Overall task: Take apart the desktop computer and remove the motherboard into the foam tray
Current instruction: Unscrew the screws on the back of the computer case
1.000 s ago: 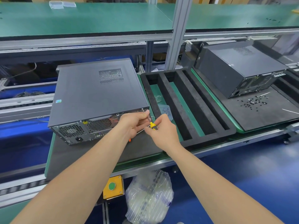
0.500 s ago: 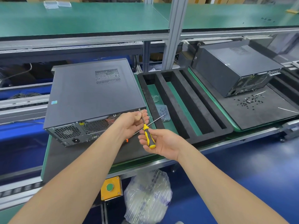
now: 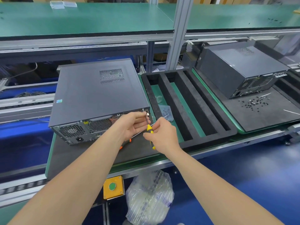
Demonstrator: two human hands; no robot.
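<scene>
Desktop computer [image 3: 97,98] lies on side on dark mat [image 3: 78,153] on worktop [image 3: 211,157]; cover closed; rear panel faces person. Foam tray [image 3: 183,101] just beside computer, on its right; small clear bag [image 3: 165,111] in nearest slot. Right hand [image 3: 162,135] grips yellow-black handle of screwdriver [image 3: 150,129]; shaft angled up to screw [image 3: 143,109] at upper right rear corner. Left hand [image 3: 131,125] pinches shaft near tip. Orange-handled tool [image 3: 129,140] lies on mat beneath left hand. Second computer [image 3: 240,70] on mat at right; loose screws [image 3: 254,103] beside it.
</scene>
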